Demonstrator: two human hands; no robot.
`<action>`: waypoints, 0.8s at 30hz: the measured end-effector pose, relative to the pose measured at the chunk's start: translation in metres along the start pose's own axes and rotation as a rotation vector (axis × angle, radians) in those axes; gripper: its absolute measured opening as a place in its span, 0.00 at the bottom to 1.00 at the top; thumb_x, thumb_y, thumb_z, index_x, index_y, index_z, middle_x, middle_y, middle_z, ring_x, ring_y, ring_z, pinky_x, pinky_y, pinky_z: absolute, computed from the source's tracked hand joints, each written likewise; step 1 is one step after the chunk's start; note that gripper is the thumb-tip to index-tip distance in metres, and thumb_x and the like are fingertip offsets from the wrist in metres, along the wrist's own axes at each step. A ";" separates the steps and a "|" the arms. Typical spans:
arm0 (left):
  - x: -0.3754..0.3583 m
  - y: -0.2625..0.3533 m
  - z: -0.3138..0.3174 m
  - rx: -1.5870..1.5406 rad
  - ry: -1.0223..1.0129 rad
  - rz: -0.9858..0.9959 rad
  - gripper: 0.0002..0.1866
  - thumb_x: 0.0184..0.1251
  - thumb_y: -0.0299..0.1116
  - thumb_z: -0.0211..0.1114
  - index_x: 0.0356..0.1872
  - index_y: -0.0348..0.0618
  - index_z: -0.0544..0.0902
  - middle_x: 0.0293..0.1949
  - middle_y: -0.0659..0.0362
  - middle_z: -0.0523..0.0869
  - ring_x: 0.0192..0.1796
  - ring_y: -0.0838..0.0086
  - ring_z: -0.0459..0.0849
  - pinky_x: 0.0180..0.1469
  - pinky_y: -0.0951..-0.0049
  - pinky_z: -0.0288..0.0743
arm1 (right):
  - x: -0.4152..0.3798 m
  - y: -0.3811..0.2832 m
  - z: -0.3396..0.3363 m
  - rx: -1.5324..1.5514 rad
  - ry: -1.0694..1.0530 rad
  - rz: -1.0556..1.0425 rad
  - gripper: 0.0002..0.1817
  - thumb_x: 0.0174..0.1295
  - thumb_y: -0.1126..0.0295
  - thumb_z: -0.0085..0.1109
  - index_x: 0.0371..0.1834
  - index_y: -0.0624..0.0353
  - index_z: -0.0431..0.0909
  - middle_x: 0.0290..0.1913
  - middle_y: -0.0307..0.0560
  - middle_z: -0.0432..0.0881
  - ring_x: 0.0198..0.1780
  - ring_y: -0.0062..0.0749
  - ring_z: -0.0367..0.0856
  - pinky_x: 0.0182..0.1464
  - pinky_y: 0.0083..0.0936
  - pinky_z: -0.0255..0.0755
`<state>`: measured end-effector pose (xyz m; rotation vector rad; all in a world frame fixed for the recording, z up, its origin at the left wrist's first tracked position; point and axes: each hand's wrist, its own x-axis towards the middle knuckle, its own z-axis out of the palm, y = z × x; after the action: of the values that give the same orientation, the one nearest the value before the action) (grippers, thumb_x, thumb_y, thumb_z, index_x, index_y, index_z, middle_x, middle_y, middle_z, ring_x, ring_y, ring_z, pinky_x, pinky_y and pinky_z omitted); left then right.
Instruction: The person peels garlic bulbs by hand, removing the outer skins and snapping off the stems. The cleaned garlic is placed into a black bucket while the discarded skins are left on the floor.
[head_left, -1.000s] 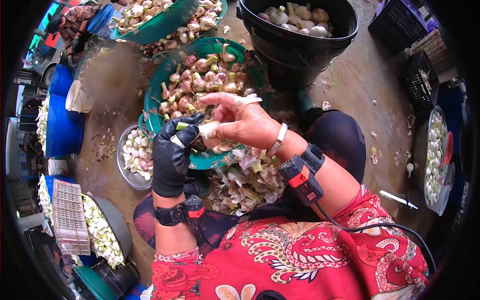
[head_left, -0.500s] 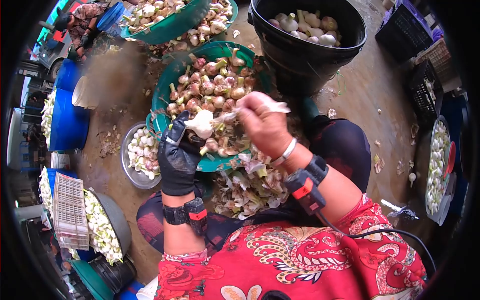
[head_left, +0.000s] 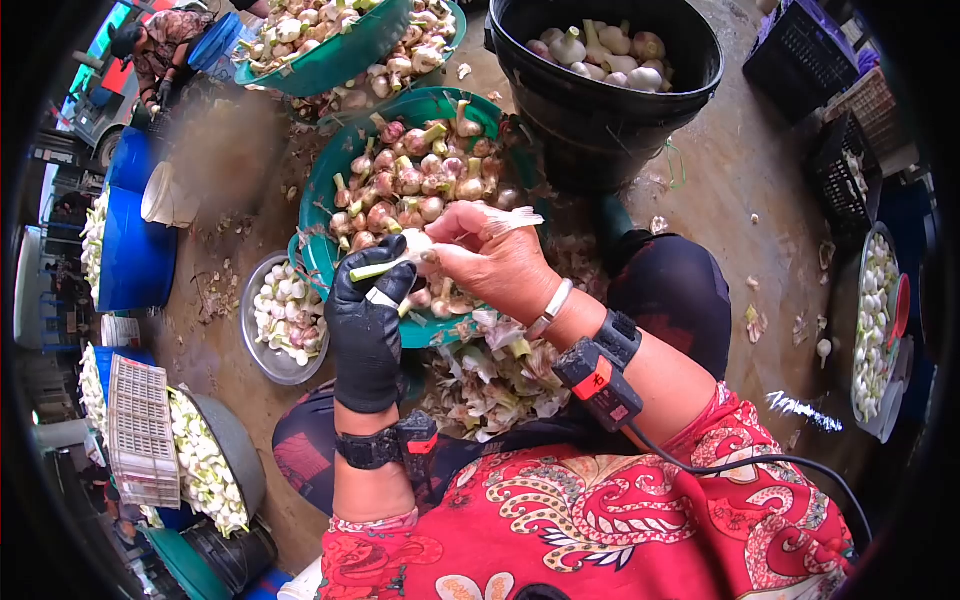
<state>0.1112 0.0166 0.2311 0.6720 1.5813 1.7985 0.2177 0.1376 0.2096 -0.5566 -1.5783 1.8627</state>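
My left hand (head_left: 368,325), in a black glove, is closed around a white garlic bulb (head_left: 416,243) whose cut green stem points left. My bare right hand (head_left: 505,268) has its thumb and fingertips pressed to the bulb's right side. A pale strip of garlic skin (head_left: 516,217) sticks out from between that hand's fingers. Both hands are over the near part of a green basin (head_left: 313,205) of unpeeled, purplish garlic bulbs (head_left: 408,178). Below them, between my legs, lies a heap of garlic skins (head_left: 490,385).
A metal bowl (head_left: 272,368) of white cloves stands left of the basin. Behind it is a black bucket (head_left: 600,125) with bulbs inside. Another green basin (head_left: 345,62) of garlic stands at the back. A co-worker (head_left: 165,50) bends at the far left. Crates (head_left: 805,60) stand at right.
My right hand has moved left and down to the bulb, from above and right of it. The bulb has turned in my left hand, so its stem now points left.
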 end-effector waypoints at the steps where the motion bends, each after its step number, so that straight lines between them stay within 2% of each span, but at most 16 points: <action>1: 0.000 0.000 0.000 0.092 -0.003 0.045 0.10 0.64 0.21 0.63 0.46 0.39 0.79 0.53 0.56 0.81 0.52 0.73 0.81 0.53 0.74 0.77 | 0.000 0.001 -0.001 -0.281 0.064 -0.152 0.07 0.53 0.71 0.64 0.32 0.61 0.78 0.28 0.44 0.81 0.27 0.28 0.80 0.30 0.24 0.72; 2: -0.001 0.000 0.001 0.093 -0.007 0.040 0.10 0.64 0.21 0.63 0.46 0.39 0.79 0.53 0.56 0.81 0.52 0.73 0.81 0.53 0.74 0.77 | 0.000 0.002 -0.002 -0.281 0.068 -0.147 0.07 0.53 0.71 0.64 0.32 0.61 0.78 0.28 0.44 0.81 0.27 0.28 0.80 0.30 0.24 0.72; 5: 0.000 0.004 0.005 0.279 0.019 0.119 0.08 0.62 0.21 0.64 0.42 0.39 0.81 0.47 0.57 0.83 0.49 0.74 0.81 0.52 0.75 0.76 | 0.001 0.000 -0.002 -0.678 0.094 -0.568 0.05 0.51 0.73 0.64 0.25 0.59 0.76 0.24 0.46 0.75 0.27 0.39 0.78 0.28 0.32 0.72; 6: 0.000 0.006 0.004 0.435 -0.008 0.209 0.08 0.61 0.21 0.65 0.41 0.38 0.81 0.44 0.57 0.83 0.47 0.73 0.81 0.51 0.73 0.75 | -0.004 -0.003 0.000 -0.751 0.078 -0.527 0.05 0.50 0.75 0.61 0.24 0.58 0.73 0.25 0.48 0.74 0.29 0.46 0.77 0.29 0.35 0.72; 7: 0.000 0.008 0.004 0.591 -0.036 0.300 0.08 0.59 0.21 0.66 0.39 0.38 0.82 0.41 0.57 0.83 0.46 0.72 0.81 0.50 0.72 0.75 | -0.006 -0.003 0.002 -0.753 0.079 -0.524 0.05 0.50 0.75 0.61 0.24 0.58 0.73 0.25 0.48 0.74 0.29 0.46 0.77 0.29 0.35 0.72; 8: -0.001 0.010 0.004 0.590 -0.038 0.297 0.08 0.59 0.21 0.66 0.39 0.38 0.82 0.41 0.57 0.83 0.46 0.72 0.81 0.50 0.72 0.75 | -0.008 -0.002 0.005 -0.818 0.080 -0.522 0.06 0.50 0.75 0.61 0.24 0.58 0.73 0.24 0.48 0.73 0.29 0.45 0.77 0.29 0.35 0.72; 10: -0.003 0.012 0.005 0.806 -0.099 0.430 0.09 0.55 0.20 0.67 0.38 0.37 0.82 0.39 0.56 0.82 0.44 0.68 0.80 0.49 0.69 0.74 | -0.008 0.001 0.007 -0.891 0.087 -0.512 0.05 0.51 0.75 0.60 0.25 0.57 0.72 0.24 0.48 0.73 0.29 0.45 0.77 0.29 0.36 0.72; 13: -0.008 0.014 -0.002 0.721 -0.128 0.381 0.10 0.53 0.19 0.67 0.37 0.37 0.83 0.38 0.56 0.82 0.44 0.67 0.81 0.50 0.67 0.74 | -0.004 0.008 0.006 -0.731 0.130 -0.521 0.03 0.52 0.75 0.58 0.26 0.58 0.73 0.24 0.50 0.75 0.28 0.46 0.78 0.30 0.36 0.73; 14: -0.013 0.020 -0.002 0.613 -0.161 0.309 0.10 0.53 0.17 0.65 0.37 0.37 0.83 0.41 0.56 0.83 0.47 0.67 0.81 0.52 0.67 0.73 | -0.002 -0.001 -0.001 -0.593 0.013 -0.252 0.07 0.48 0.69 0.61 0.23 0.58 0.72 0.24 0.51 0.77 0.32 0.48 0.79 0.36 0.39 0.73; 15: -0.018 0.022 -0.003 0.613 -0.158 0.308 0.10 0.53 0.17 0.65 0.37 0.37 0.83 0.41 0.56 0.83 0.47 0.67 0.81 0.52 0.67 0.73 | 0.007 0.012 -0.001 -0.574 0.169 -0.271 0.07 0.50 0.69 0.60 0.23 0.61 0.74 0.23 0.54 0.78 0.31 0.50 0.80 0.37 0.40 0.73; 17: -0.027 0.025 -0.004 0.421 -0.219 0.226 0.11 0.53 0.16 0.64 0.38 0.37 0.83 0.45 0.55 0.83 0.50 0.66 0.81 0.56 0.67 0.73 | 0.016 0.020 -0.006 -0.384 0.166 -0.006 0.06 0.51 0.71 0.58 0.25 0.62 0.77 0.24 0.58 0.79 0.31 0.52 0.80 0.36 0.38 0.74; 19: -0.029 0.021 -0.009 0.390 -0.184 0.191 0.12 0.53 0.15 0.63 0.39 0.37 0.83 0.47 0.55 0.83 0.54 0.67 0.80 0.60 0.67 0.71 | 0.015 0.028 -0.007 -0.332 0.158 0.058 0.05 0.52 0.72 0.55 0.24 0.63 0.78 0.24 0.59 0.80 0.29 0.51 0.81 0.35 0.37 0.74; 21: -0.028 0.020 -0.015 0.261 -0.087 0.140 0.13 0.53 0.14 0.62 0.40 0.36 0.82 0.47 0.55 0.83 0.55 0.68 0.79 0.60 0.68 0.70 | 0.006 0.020 -0.005 -0.449 -0.162 0.207 0.05 0.50 0.74 0.54 0.23 0.63 0.78 0.23 0.58 0.80 0.29 0.47 0.81 0.36 0.37 0.74; 22: -0.026 0.019 -0.018 0.268 -0.069 0.124 0.14 0.52 0.13 0.61 0.40 0.36 0.82 0.46 0.56 0.83 0.55 0.68 0.78 0.61 0.69 0.69 | 0.000 0.016 -0.004 -0.566 -0.329 0.041 0.05 0.48 0.76 0.53 0.24 0.61 0.81 0.22 0.55 0.81 0.27 0.42 0.81 0.34 0.35 0.75; 23: -0.025 0.020 -0.025 0.277 -0.058 0.127 0.14 0.52 0.13 0.61 0.40 0.36 0.82 0.46 0.56 0.83 0.55 0.68 0.78 0.61 0.69 0.69 | -0.005 0.013 -0.002 -0.479 -0.548 0.238 0.08 0.46 0.78 0.53 0.26 0.59 0.83 0.22 0.51 0.82 0.27 0.39 0.82 0.32 0.32 0.75; 24: -0.023 0.021 -0.031 0.295 -0.042 0.113 0.14 0.52 0.12 0.61 0.40 0.37 0.82 0.46 0.56 0.83 0.55 0.69 0.78 0.61 0.69 0.70 | -0.008 0.009 -0.002 -0.489 -0.616 0.207 0.07 0.46 0.78 0.54 0.25 0.59 0.83 0.22 0.50 0.82 0.26 0.37 0.81 0.31 0.31 0.74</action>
<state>0.1005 -0.0229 0.2483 0.9459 1.8312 1.6314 0.2231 0.1333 0.1999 -0.3710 -2.5035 1.9046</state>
